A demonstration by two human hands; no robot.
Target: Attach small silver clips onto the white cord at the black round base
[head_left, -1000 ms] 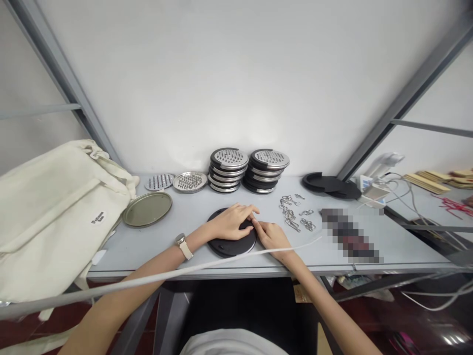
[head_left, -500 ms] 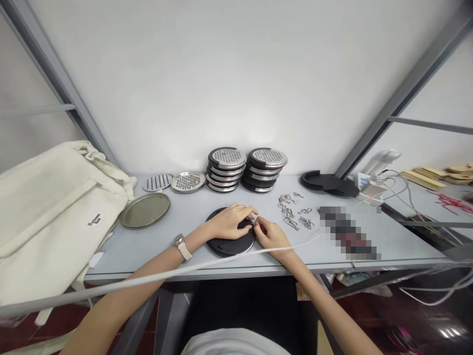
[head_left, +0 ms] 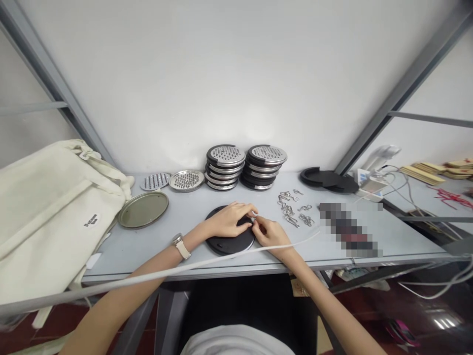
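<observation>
A round black disc lies on the table near its front edge. My left hand rests over the disc, its thumb and fingers curled together at the disc's right side. Against that same edge, my right hand pinches with thumb and forefinger. A small shiny metal piece shows between the fingertips of both hands, too small to make out fully. Loose metal clips lie to the right. Behind stand two stacks of black-rimmed discs with perforated metal faces, a left stack and a right stack.
A cream bag fills the left side. Near it are an olive lid and two metal grater discs. Black holders sit at back right, beside a white power strip. A white cable crosses in front.
The view has shifted slightly. Both hands stay at the disc's right edge, with only small finger movements.
</observation>
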